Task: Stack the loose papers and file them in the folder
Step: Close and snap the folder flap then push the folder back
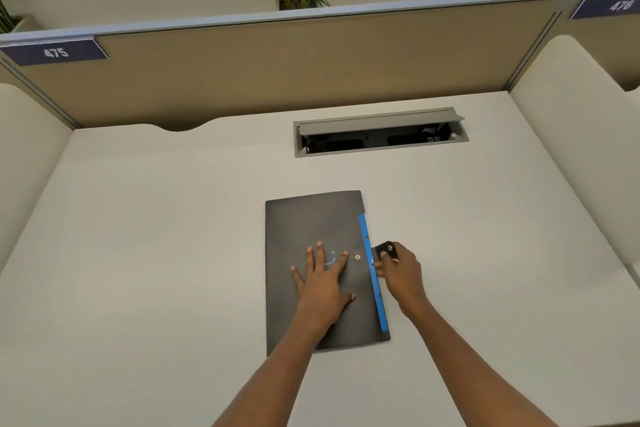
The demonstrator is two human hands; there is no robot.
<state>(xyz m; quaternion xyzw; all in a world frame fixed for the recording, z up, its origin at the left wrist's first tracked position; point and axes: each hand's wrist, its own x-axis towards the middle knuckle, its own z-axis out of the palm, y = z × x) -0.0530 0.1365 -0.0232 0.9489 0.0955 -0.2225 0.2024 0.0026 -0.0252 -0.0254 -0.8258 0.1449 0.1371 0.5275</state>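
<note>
A black folder (311,225) with a blue strip (374,274) along its right edge lies closed and flat on the white desk (173,253). My left hand (323,277) rests palm down on the cover with fingers spread, beside a small metal snap stud (357,257). My right hand (401,270) pinches the folder's black snap tab (385,249), which sticks out past the right edge. No loose papers are visible.
A cable hatch (381,133) with its grey lid raised sits in the desk behind the folder. A tan partition (311,62) with number plates 475 and 476 closes off the back, and padded side panels (571,114) flank the desk.
</note>
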